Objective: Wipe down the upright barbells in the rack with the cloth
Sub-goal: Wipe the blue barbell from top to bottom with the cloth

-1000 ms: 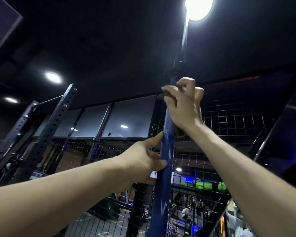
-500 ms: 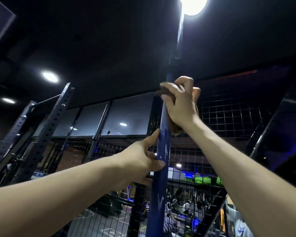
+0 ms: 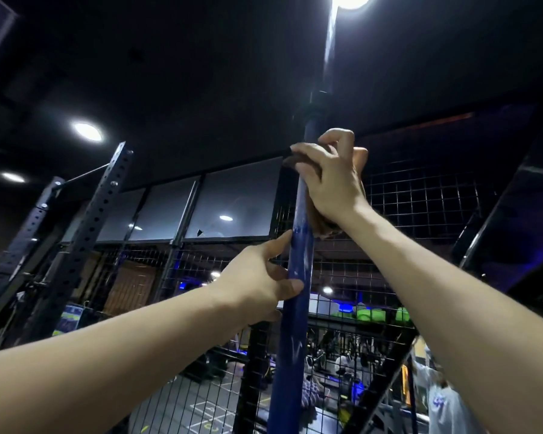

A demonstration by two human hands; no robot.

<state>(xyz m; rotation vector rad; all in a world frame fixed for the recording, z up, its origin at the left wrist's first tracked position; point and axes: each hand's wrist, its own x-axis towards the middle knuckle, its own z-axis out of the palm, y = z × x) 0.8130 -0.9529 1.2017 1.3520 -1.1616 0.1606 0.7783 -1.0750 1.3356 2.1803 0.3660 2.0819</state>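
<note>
Dark ceiling is filling most of what I am seeing from the head camera, with a bright ceiling lamp (image 3: 351,0) glaring right above the bar and a wire mesh fence (image 3: 420,198) closing off the gym floor behind it. Standing upright in front of me is the blue barbell (image 3: 298,277), running from the bottom edge up toward that lamp. I am wrapping my right hand (image 3: 329,180) around it high up, just under the dark collar (image 3: 315,103), fingers curled shut on the brown cloth (image 3: 322,227), which is pressed against the shaft with a corner poking out below my palm. I am holding it that way, I judge, so the fabric hugs the bar's round surface as I wipe. My left hand (image 3: 257,283) is sitting lower on the shaft, only loosely closed, thumb across the front and forefinger laid along the side, probably steadying the bar. To the left, a perforated rack upright (image 3: 91,220) is leaning into view.
</note>
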